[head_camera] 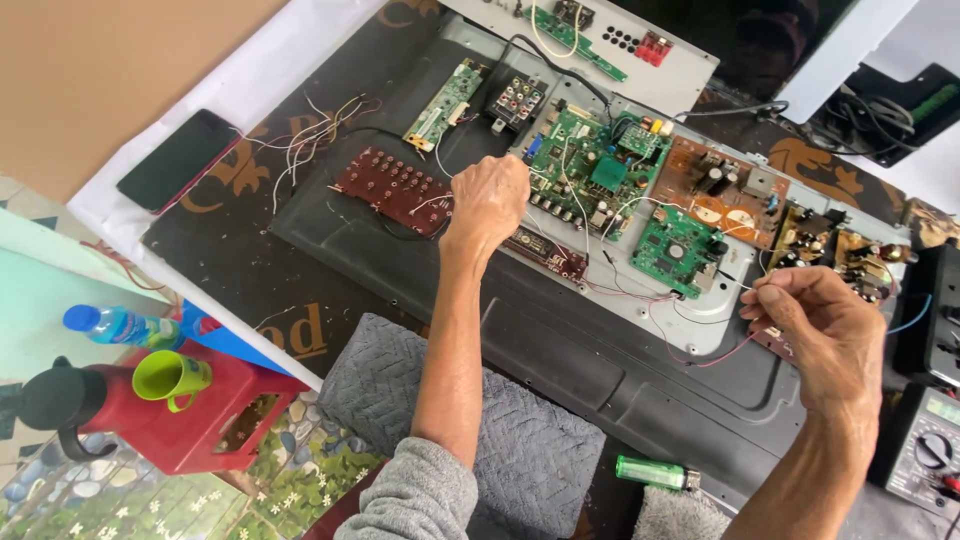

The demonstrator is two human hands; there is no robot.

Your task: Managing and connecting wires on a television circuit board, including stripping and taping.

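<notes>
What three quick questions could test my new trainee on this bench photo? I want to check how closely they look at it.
1. True or false: the left hand rests over the circuit boards on the dark back panel.
2. What does the right hand pinch? A) a thin wire B) a bottle C) a cup
3. What green thing lies near the bottom edge, by the grey cloth?

Key: 1 true. 2 A, a thin wire. 3 a green lighter.

A dark patterned table (215,255) is covered by an opened television back (560,350) (boards exposed) and a phone (178,160).
</notes>
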